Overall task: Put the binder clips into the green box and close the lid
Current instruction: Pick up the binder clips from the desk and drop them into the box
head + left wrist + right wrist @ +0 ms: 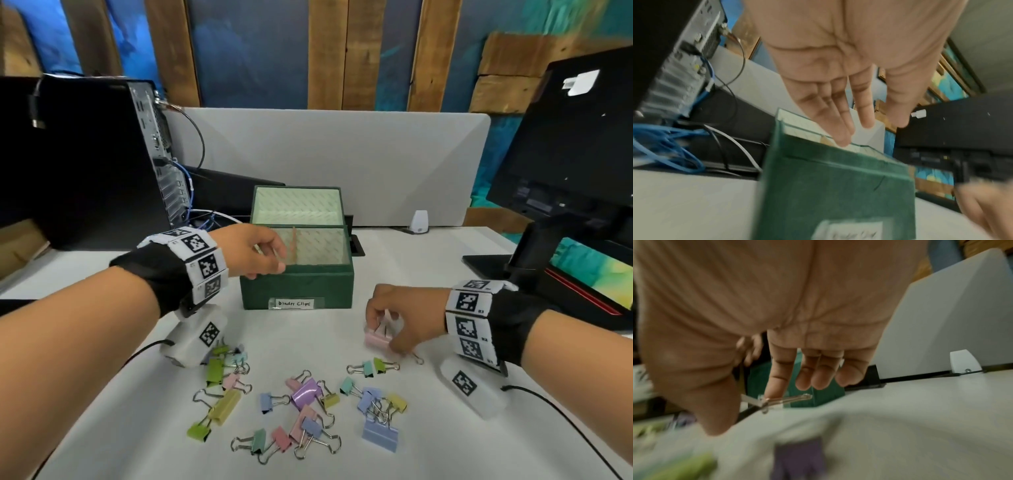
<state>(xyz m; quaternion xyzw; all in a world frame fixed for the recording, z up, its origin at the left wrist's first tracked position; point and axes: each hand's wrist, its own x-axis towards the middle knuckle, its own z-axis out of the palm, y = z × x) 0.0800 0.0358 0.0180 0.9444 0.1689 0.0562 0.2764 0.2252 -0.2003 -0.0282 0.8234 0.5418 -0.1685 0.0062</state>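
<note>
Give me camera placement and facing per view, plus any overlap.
Head: worn on the head, looks forward and down at the desk; both forearms, left hand over the open green box, right hand pinching a pink binder clip.
Left wrist: looks along the open palm and straight fingers toward the box and PC tower.
Right wrist: looks along the palm; index finger and thumb in a grip on a clip's wire handle.
Shared: all three show the green box.
</note>
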